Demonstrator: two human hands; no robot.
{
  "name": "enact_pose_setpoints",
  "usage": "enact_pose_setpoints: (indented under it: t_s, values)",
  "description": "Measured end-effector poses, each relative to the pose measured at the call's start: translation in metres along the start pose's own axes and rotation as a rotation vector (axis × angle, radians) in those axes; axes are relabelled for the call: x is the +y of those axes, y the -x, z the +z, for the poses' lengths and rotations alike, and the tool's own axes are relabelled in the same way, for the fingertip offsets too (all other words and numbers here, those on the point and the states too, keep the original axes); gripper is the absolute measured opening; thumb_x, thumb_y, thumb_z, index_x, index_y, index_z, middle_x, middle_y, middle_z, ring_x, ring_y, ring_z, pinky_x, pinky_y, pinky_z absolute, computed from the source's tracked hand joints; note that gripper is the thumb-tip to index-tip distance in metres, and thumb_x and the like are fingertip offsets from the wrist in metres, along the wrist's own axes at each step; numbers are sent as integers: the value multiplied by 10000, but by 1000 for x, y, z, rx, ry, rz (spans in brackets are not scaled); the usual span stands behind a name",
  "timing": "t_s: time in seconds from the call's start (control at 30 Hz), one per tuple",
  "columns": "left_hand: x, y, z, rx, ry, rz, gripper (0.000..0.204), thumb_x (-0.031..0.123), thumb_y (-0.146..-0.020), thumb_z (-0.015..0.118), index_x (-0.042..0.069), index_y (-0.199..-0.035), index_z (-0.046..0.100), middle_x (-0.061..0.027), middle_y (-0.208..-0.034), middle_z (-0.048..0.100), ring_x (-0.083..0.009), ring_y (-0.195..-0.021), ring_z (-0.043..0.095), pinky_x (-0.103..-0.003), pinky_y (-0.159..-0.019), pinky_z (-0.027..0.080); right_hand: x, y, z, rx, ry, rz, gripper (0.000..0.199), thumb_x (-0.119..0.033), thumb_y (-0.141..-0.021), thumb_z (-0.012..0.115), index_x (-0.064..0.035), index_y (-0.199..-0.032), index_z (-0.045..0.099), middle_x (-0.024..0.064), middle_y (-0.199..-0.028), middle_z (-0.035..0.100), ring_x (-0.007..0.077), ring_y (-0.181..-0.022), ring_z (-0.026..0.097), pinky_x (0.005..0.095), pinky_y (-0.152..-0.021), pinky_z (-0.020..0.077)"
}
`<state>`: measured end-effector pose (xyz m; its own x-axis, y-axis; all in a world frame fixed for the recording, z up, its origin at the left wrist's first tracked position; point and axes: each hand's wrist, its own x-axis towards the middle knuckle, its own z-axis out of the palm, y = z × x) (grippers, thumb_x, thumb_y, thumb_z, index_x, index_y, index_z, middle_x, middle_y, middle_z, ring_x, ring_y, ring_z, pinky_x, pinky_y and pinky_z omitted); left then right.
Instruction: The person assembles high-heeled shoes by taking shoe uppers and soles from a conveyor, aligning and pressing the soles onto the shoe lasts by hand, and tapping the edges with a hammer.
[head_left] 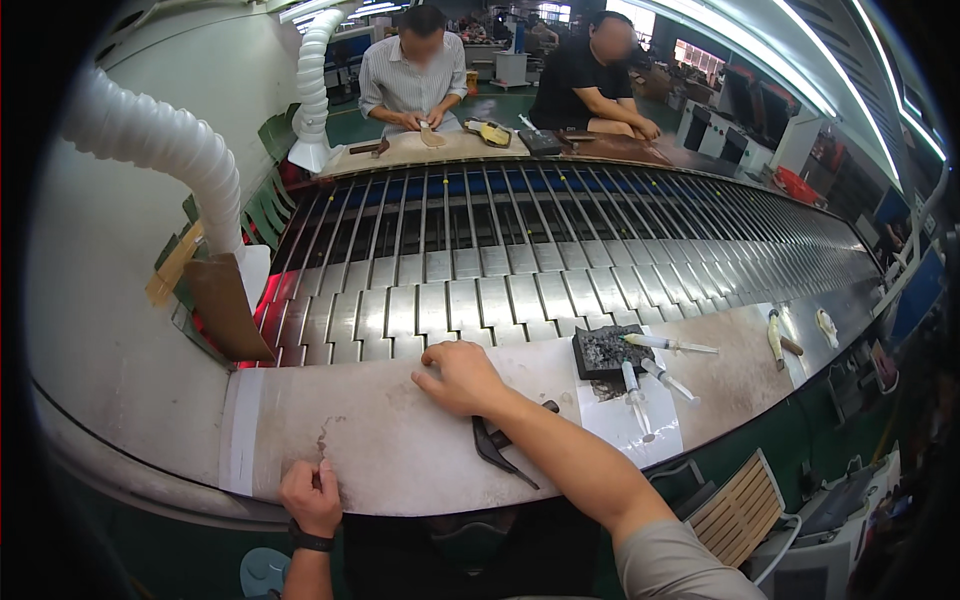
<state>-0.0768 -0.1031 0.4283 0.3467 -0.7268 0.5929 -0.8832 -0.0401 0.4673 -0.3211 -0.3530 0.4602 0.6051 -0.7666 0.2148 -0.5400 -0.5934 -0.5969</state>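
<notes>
My left hand (pixel 311 497) rests on the near left of the pale work board (pixel 380 465), fingers curled in. Whatever it may hold is hidden. Just beyond its fingertips a thin dark squiggle marks the board; I cannot tell whether it is a stain or a thin piece. My right hand (pixel 462 379) is at the board's far edge, beside the metal slats, thumb apart from the bent fingers and nothing visible between them. Under my right forearm lies a dark hammer-like tool (pixel 490 450), partly covered by the arm.
A conveyor of metal slats (pixel 460 300) runs beyond the board. To the right are a black sponge block (pixel 606 352) and several syringes (pixel 672 344). A hammer (pixel 778 340) lies farther right. White ducts (pixel 165 130) hang at left. Two people sit across the conveyor.
</notes>
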Motion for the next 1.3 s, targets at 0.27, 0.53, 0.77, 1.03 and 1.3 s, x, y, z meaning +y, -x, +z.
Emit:
enact_pose_setpoints:
  t_s: [0.27, 0.53, 0.77, 1.03, 1.3]
  values:
    - [-5, -1, 0, 7, -4, 0, 259, 81, -937, 726, 26, -753, 552, -167, -691, 550, -403, -611, 560, -499, -572, 410, -2, -2, 3, 10, 9, -13, 423, -401, -974, 709, 8, -1070, 762, 227, -1062, 768, 409, -1073, 694, 507, -1031, 482]
    - [-7, -4, 0, 44, 22, 28, 267, 89, -965, 722, 15, -769, 556, -163, -648, 519, -352, -566, 531, -462, -552, 386, -5, -3, 7, 8, 16, -9, 419, -401, -973, 710, 3, -1071, 763, 223, -1058, 767, 400, -1082, 693, 510, -1028, 478]
    - [-13, -5, 1, 39, 15, 46, 262, 83, -966, 720, 14, -776, 553, -167, -653, 518, -355, -567, 529, -460, -551, 384, -4, -6, 11, 34, 27, -34, 420, -401, -968, 711, 6, -1057, 765, 221, -1041, 770, 406, -1068, 696, 516, -1016, 486]
    - [-16, -7, 2, 46, 37, 24, 259, 77, -965, 713, 11, -781, 544, -178, -661, 511, -378, -580, 522, -473, -562, 387, -6, -10, 14, 51, 41, -49, 414, -395, -965, 712, 8, -1043, 763, 222, -1046, 769, 413, -1062, 695, 516, -1008, 496]
    - [-23, -4, 0, 33, 11, 11, 241, 66, -938, 733, 25, -765, 570, -169, -683, 554, -393, -613, 564, -484, -570, 411, -11, -11, 16, 43, 41, -33, 405, -386, -955, 725, 7, -1045, 762, 221, -1056, 768, 417, -1055, 694, 511, -1015, 492]
